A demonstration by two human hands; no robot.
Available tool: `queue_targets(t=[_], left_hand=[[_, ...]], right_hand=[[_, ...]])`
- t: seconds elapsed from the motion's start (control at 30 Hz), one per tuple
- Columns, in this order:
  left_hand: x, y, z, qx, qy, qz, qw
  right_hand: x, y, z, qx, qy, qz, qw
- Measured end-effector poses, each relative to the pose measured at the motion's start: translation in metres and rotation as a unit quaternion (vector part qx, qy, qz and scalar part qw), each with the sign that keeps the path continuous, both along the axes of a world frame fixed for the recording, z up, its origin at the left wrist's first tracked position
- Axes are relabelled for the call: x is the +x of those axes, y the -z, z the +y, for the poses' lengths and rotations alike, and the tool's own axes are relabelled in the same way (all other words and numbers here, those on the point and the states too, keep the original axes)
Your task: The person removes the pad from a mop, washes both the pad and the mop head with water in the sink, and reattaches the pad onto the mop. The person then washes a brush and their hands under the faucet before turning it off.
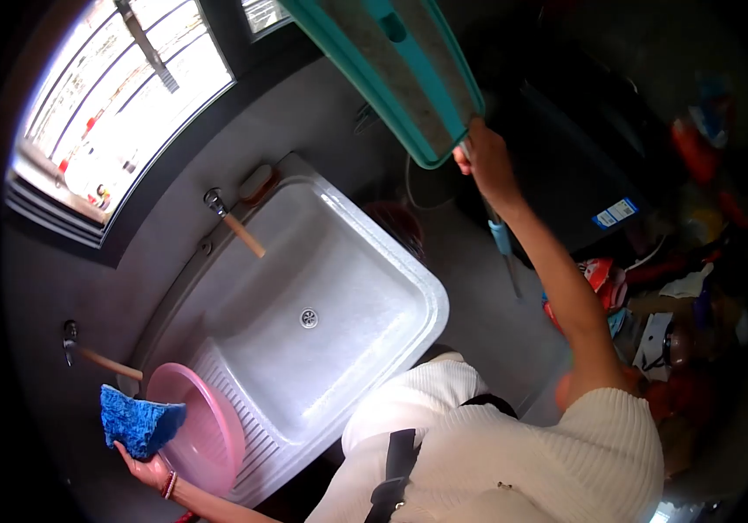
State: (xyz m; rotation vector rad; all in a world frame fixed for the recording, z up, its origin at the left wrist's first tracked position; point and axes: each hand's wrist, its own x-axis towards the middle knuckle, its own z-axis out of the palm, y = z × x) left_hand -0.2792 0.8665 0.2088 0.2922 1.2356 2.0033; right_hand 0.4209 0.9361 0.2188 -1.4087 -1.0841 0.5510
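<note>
My left hand (146, 469), at the lower left, grips a blue, shaggy mop pad (139, 423) that is folded over and held up beside a pink basin (221, 427). Raised at the top, my right hand (487, 166) is closed round the pole of a flat mop (431, 87), close to its head. The mop head is a long teal plate with greyish strips, its underside turned toward me. Below that hand the pole runs down past a light blue joint (499, 237). The fingers of my left hand are partly hidden by the pad.
A grey sink (348, 261) with a drain and a ribbed washboard side stands before me. Two taps (215, 202) with tan hoses project from the wall, near a brush (258, 185) on the ledge. A barred window is upper left; mixed clutter (653, 340) lies at right.
</note>
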Motion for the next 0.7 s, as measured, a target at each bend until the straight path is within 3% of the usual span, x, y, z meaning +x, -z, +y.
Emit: queue_targets(t=[0.07, 0.13, 0.37, 0.47, 0.7], left_hand=[[0.020, -0.006, 0.007, -0.010, 0.034, 0.022, 0.999], [0.049, -0.019, 0.014, -0.017, 0.051, 0.018, 0.998], [0.158, -0.056, 0.033, 0.021, -0.029, 0.027, 0.999], [0.170, -0.049, 0.034, 0.027, -0.005, 0.003, 1.000], [0.215, -0.028, 0.022, 0.031, -0.015, -0.028, 0.999]], right_hand=[[0.015, 0.015, 0.018, 0.021, -0.011, -0.038, 0.999], [0.020, 0.004, 0.028, 0.006, -0.040, 0.039, 0.998], [0.053, -0.038, 0.085, 0.075, -0.135, 0.063, 0.986], [0.057, -0.033, 0.113, 0.097, -0.175, 0.114, 0.973], [0.053, 0.051, 0.131, 0.029, -0.182, 0.194, 0.963]])
